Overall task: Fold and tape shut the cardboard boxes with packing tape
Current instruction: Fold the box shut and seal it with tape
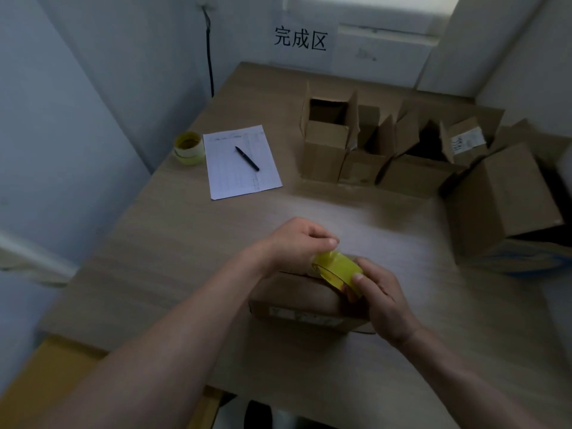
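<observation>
Holding the yellow packing tape roll (335, 269) over the closed cardboard box (305, 301) at the near table edge, the person appears to be freeing or drawing out the tape end. The right hand (383, 300) has its fingers and thumb curled round the roll's rim, steadying it just above the box top. The left hand (294, 243) pinches at the roll's far side, thumb and fingertips together, probably on the loose tape end; the end itself is too blurred to confirm. The box lies flat with flaps folded down, a label on its near side, placed close so both hands can work above it. No tape across its seam can be made out.

Mid-table left, a printed sheet (241, 162) carries a black pen (247, 158), with a spare tape roll (188, 148) just beside it, likely kept within reach. Farther right, several open boxes (371, 144) stand clustered with flaps up, awaiting folding. The wooden table (154, 258) ends at a wall sign (300, 40).
</observation>
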Demonstrator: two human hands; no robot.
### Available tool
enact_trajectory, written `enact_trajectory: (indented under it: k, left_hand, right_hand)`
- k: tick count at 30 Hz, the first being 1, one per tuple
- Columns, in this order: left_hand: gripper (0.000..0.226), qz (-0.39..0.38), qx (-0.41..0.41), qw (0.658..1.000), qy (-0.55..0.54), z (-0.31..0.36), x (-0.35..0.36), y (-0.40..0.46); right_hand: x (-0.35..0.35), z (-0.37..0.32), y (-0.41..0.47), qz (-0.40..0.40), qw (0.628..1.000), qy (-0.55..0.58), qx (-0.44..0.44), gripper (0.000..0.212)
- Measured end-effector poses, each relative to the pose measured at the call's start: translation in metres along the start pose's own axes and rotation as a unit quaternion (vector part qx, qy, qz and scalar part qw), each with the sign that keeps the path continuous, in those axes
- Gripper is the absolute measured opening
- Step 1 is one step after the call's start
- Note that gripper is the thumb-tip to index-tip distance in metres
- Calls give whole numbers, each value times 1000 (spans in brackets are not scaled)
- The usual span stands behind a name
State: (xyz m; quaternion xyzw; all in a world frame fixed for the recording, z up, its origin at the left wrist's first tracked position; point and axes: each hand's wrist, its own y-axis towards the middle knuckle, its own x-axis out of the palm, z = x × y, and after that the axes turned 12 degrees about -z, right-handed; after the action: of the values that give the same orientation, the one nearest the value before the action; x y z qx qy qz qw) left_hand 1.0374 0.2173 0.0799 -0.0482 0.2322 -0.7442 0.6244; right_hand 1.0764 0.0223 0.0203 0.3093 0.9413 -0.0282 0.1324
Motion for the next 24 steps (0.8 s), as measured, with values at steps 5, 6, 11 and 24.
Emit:
enact_trajectory:
  k: [5, 6, 11, 24]
  left_hand:
    - [9, -34, 8, 999, 26, 4, -6, 0]
    - [10, -26, 15, 999, 26, 4, -5, 1]
    - [14, 110, 96, 986, 77, -6, 9, 1]
    - [14, 318, 51, 945, -54, -46, 19, -19]
  right_hand:
    - [-1, -3, 1, -12, 1000, -3, -6, 30]
    - [-1, -3, 2, -15, 1000, -2, -6, 33]
    - [-2, -2, 7, -10, 999, 32, 2, 21]
    - [14, 25, 18, 132, 984, -100, 66, 30]
